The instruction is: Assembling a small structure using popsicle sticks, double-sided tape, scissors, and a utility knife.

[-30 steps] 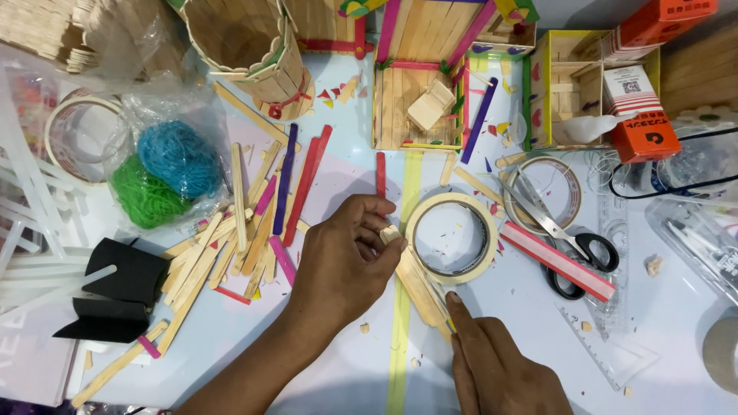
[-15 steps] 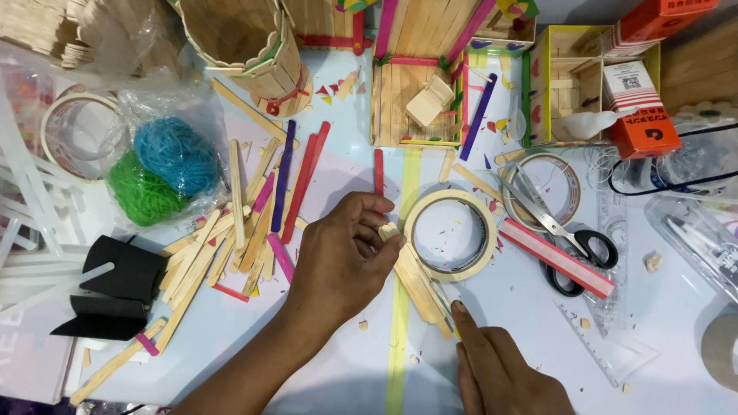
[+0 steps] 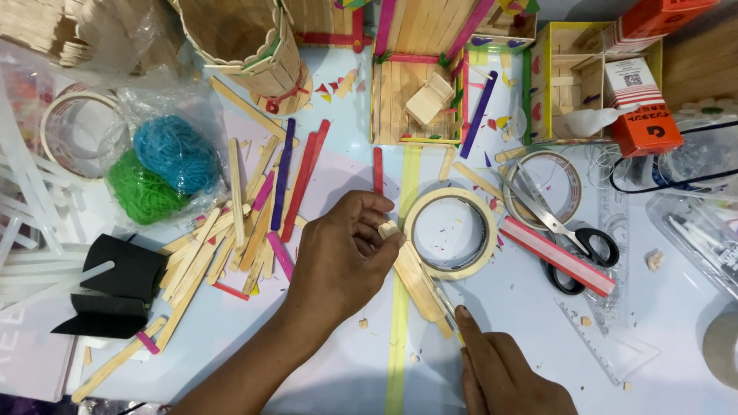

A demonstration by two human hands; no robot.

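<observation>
Left hand (image 3: pixel 342 257) curled, palm down, fingertips closed on the upper end of the wooden sticks (image 3: pixel 417 278). Right hand (image 3: pixel 503 373) mostly folded, only the index finger stretched out, its tip at the lower end of the same sticks; something thin maybe under it, cannot tell.

Sticks lying flat and slanted on the table (image 3: pixel 346 369), touching the rim of the masking tape roll (image 3: pixel 450 233), beside the green strip (image 3: pixel 399 323).

Step in hand, as a judgement: keeping the sticks aligned and pressed together. Probably calling next for steady pressure from both ends, without sliding.

Further out: scissors (image 3: pixel 573 242) on the right, loose craft sticks (image 3: pixel 231 238) and blue yarn (image 3: pixel 175 154) on the left.
</observation>
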